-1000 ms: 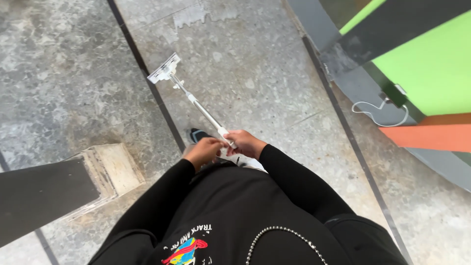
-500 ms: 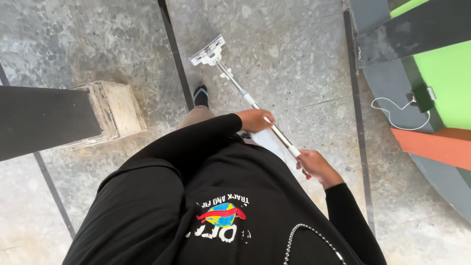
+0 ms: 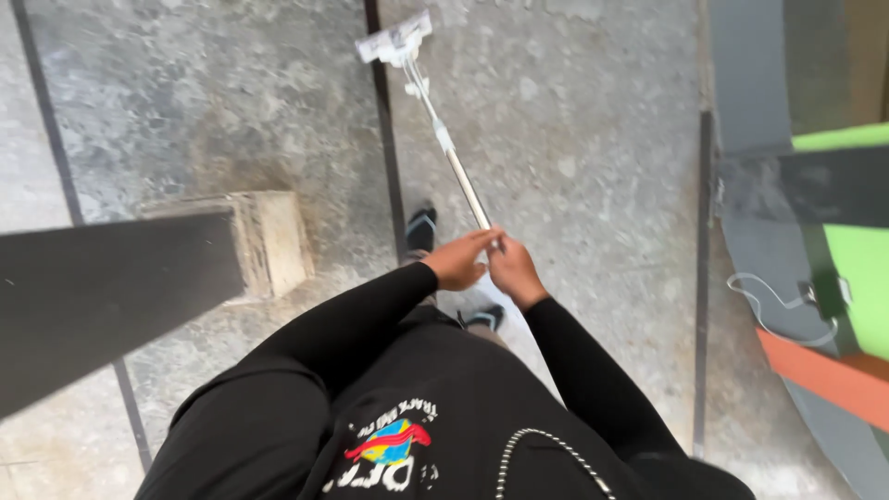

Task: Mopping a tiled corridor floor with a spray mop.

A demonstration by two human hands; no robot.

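Note:
I hold a long-handled flat mop [image 3: 443,139] out in front of me over a grey stone floor [image 3: 574,130]. Its white head [image 3: 394,40] lies on the floor at the top of the view, beside a dark joint line. My left hand [image 3: 458,262] and my right hand [image 3: 512,269] are both closed around the near end of the metal pole, side by side and touching. Both arms are in black sleeves. My feet in dark sandals [image 3: 421,229] show just under my hands.
A black beam with a pale wooden end block [image 3: 269,243] juts in from the left at about hand level. On the right stands a green and orange panel [image 3: 852,278] with a loose white cable [image 3: 773,301]. Dark joint lines [image 3: 701,278] cross the floor.
My right hand has come up the pole from further back to sit next to my left hand. The mop head now lies further ahead of me, and the view has shifted.

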